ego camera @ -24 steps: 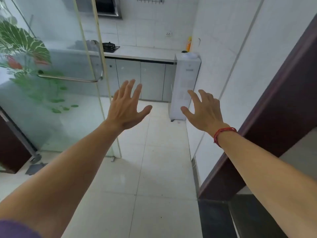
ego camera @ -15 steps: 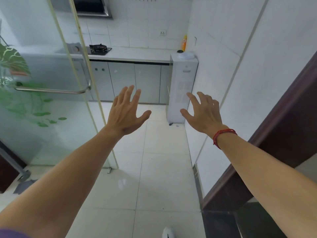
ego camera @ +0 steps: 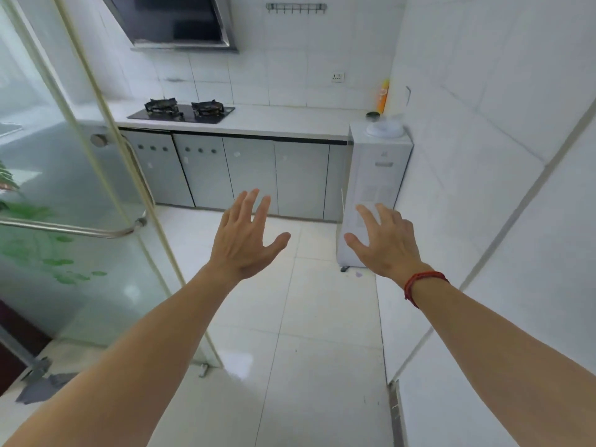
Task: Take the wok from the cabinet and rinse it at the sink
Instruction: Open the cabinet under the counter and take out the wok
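Observation:
A row of grey cabinets (ego camera: 251, 175) runs under the white counter (ego camera: 283, 122) at the far end of the kitchen; every door is closed. No wok shows. Behind the glass at the far left I can only make out something like a sink rim (ego camera: 9, 129). My left hand (ego camera: 246, 235) is stretched forward over the floor, fingers spread and empty. My right hand (ego camera: 385, 241), with a red cord on its wrist, is held out the same way, empty, in front of the white dispenser.
A glass sliding door (ego camera: 74, 195) with a steel handle and green leaf print stands on my left. A white water dispenser (ego camera: 374, 191) stands against the right wall. A gas hob (ego camera: 182, 111), an orange bottle (ego camera: 383, 96) and a range hood (ego camera: 174, 24) lie ahead. The floor is white tile.
The view has advanced through the doorway and tilted up: cabinets, hob and hood are closer and larger. The dark door frame on the right has left view. Both hands stay spread and empty.

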The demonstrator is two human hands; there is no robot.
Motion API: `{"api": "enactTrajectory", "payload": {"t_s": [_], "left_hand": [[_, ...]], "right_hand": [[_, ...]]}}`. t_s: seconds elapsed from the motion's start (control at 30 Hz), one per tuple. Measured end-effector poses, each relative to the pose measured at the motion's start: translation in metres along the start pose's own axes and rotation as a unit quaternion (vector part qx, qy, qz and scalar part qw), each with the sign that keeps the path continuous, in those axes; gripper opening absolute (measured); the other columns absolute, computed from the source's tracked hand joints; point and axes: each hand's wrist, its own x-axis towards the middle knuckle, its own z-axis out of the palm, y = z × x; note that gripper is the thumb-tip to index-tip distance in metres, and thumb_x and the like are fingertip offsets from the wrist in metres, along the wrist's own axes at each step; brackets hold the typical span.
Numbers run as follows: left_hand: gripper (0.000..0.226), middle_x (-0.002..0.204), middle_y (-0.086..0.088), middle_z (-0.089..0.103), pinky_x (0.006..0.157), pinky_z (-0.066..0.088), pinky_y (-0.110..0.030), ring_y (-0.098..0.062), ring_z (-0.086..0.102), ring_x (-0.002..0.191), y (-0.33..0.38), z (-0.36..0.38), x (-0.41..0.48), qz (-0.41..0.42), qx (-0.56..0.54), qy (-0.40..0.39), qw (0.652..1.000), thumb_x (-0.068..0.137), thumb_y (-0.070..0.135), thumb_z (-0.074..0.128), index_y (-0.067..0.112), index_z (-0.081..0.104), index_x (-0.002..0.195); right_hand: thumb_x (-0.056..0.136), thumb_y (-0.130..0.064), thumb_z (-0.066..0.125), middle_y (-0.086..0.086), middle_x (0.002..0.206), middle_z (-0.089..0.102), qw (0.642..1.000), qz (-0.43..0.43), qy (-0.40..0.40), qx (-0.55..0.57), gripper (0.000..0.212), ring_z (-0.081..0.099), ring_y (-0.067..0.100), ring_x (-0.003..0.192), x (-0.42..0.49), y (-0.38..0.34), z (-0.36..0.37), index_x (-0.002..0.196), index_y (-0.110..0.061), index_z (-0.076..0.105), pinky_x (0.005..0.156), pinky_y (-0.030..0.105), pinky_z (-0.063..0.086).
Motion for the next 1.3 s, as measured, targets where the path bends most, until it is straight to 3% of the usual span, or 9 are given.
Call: {"api": "enactTrajectory", "payload": {"t_s": [0.43,0.93,1.3], "left_hand": [[0.084,0.161,-0.016,0.027,0.116,0.027,-0.051,-0.037,0.022,0.149,-0.067,0.079,0.132,-0.042,0.007,-0.007,0.999,0.089,0.068,0.031,0.011,0.037,0.151],[0.085,0.162,-0.013,0.024,0.116,0.032,-0.051,-0.035,0.018,0.15,-0.223,0.166,0.335,-0.079,-0.021,-0.006,0.997,0.087,0.07,0.032,0.014,0.035,0.151],[0.086,0.162,-0.014,0.025,0.115,0.029,-0.051,-0.036,0.018,0.15,-0.293,0.228,0.45,-0.111,-0.034,-0.025,0.993,0.086,0.071,0.031,0.015,0.034,0.151]], "right_hand": [[0.093,-0.063,0.032,0.015,0.158,0.021,0.997,-0.063,-0.04,0.022,0.07,0.02,0.028,0.143,0.166,-0.015,0.07,0.154,-0.031,0.019,0.114,0.047,0.019],[0.094,-0.062,0.032,0.014,0.153,0.031,0.996,-0.073,-0.049,-0.001,0.069,0.03,0.029,0.138,0.425,-0.066,0.147,0.154,-0.027,0.023,0.11,0.044,0.027],[0.095,-0.061,0.032,0.015,0.155,0.028,0.992,-0.096,-0.075,-0.006,0.069,0.029,0.029,0.138,0.575,-0.086,0.205,0.154,-0.027,0.023,0.11,0.044,0.025]]}}
